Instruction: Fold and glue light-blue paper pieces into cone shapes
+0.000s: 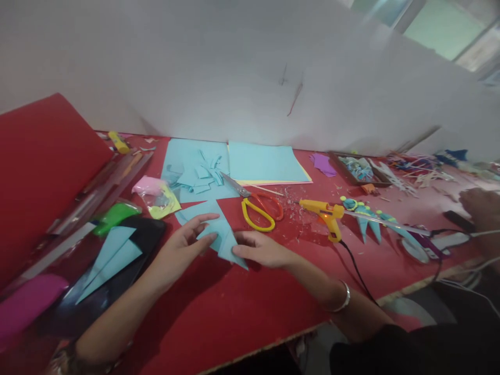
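At centre, one folded blue paper, long axis 11-to-5, tip toward 5 o'clock; left hand, right hand pinch it.

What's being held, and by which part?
Light blue paper: the left hand has its grip on the left side; the right hand, on the right edge near the lower tip.

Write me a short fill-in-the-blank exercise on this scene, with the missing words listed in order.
The left hand and right hand hold folded paper coloured light ____.
The scissors have one red handle loop and one ____ loop.
The glue gun lies to the ____ of the scissors.
The tabletop under the hands is ____.

Missing words: blue; yellow; right; red.
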Demonstrator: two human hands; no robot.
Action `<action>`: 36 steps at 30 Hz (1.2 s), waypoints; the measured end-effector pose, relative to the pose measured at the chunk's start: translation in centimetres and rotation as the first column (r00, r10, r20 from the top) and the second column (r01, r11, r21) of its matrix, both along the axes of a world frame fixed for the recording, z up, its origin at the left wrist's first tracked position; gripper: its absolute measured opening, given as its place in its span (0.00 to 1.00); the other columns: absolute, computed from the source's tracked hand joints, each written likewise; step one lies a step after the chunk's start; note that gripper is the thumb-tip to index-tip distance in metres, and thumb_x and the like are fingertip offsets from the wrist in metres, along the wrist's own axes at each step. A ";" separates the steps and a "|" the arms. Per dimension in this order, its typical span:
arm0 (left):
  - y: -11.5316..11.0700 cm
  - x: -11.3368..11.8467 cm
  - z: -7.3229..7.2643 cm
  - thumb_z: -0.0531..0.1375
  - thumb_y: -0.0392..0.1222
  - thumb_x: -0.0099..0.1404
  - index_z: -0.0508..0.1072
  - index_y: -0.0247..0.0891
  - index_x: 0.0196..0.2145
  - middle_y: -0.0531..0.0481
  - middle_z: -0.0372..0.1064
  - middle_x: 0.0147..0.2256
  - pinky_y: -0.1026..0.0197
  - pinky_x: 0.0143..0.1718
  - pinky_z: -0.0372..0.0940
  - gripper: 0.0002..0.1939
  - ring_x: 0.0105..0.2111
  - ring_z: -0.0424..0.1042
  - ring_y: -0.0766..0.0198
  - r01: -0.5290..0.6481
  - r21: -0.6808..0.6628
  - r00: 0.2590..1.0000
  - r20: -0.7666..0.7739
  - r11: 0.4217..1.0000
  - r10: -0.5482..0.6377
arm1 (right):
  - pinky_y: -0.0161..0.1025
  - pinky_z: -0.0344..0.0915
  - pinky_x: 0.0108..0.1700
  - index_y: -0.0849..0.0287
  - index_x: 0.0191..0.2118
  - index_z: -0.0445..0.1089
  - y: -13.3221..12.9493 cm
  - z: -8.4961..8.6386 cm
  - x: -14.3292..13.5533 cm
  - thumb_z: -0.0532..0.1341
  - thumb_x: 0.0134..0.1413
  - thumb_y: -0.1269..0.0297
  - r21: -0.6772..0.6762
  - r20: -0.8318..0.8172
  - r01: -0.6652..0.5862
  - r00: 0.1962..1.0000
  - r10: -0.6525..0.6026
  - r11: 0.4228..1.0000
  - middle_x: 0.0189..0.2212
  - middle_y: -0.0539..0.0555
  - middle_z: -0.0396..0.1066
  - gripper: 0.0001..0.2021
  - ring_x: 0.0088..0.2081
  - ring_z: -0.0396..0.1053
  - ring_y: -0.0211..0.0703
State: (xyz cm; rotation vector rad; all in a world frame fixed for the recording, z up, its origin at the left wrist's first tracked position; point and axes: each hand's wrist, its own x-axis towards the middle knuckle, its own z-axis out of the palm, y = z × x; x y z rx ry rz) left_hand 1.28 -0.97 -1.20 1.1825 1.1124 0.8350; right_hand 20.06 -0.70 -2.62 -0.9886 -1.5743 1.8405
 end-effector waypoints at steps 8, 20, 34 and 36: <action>-0.2 0.3 -1.5 0.50 0.54 0.62 0.70 0.39 0.43 0.51 0.66 0.29 0.63 0.30 0.64 0.20 0.28 0.66 0.66 -0.045 -0.060 0.989 0.136 0.997 0.052 | 0.30 0.57 0.20 0.59 0.28 0.67 -0.6 -1.1 0.0 0.62 0.44 0.54 -0.022 0.030 0.148 0.989 -0.148 0.989 0.18 0.45 0.64 0.13 0.18 0.60 0.31; -1.4 2.1 -1.1 0.60 0.44 0.53 0.68 0.41 0.38 0.50 0.72 0.35 0.57 0.38 0.66 0.14 0.36 0.72 0.59 0.089 0.199 0.973 -0.226 0.976 -0.042 | 0.38 0.67 0.31 0.62 0.24 0.70 -1.4 -1.0 -1.2 0.67 0.33 0.52 -0.277 -0.145 0.526 0.805 -0.576 0.804 0.21 0.51 0.72 0.16 0.26 0.70 0.39; -1.9 2.6 -1.1 0.60 0.48 0.55 0.75 0.42 0.23 0.53 0.75 0.25 0.59 0.37 0.67 0.10 0.30 0.72 0.61 -0.085 0.029 0.996 -0.021 0.996 0.085 | 0.37 0.64 0.30 0.59 0.22 0.64 -2.2 -0.5 -1.5 0.64 0.39 0.56 -0.103 -0.057 0.547 0.831 -0.554 0.831 0.18 0.48 0.65 0.12 0.23 0.64 0.36; -1.9 2.5 -1.2 0.60 0.49 0.54 0.75 0.41 0.21 0.52 0.75 0.23 0.59 0.34 0.66 0.11 0.28 0.72 0.60 -0.141 0.006 0.989 -0.055 0.990 0.141 | 0.37 0.64 0.31 0.59 0.22 0.65 -2.2 -0.5 -1.5 0.64 0.40 0.56 -0.094 -0.052 0.556 0.825 -0.562 0.826 0.19 0.48 0.65 0.12 0.23 0.64 0.35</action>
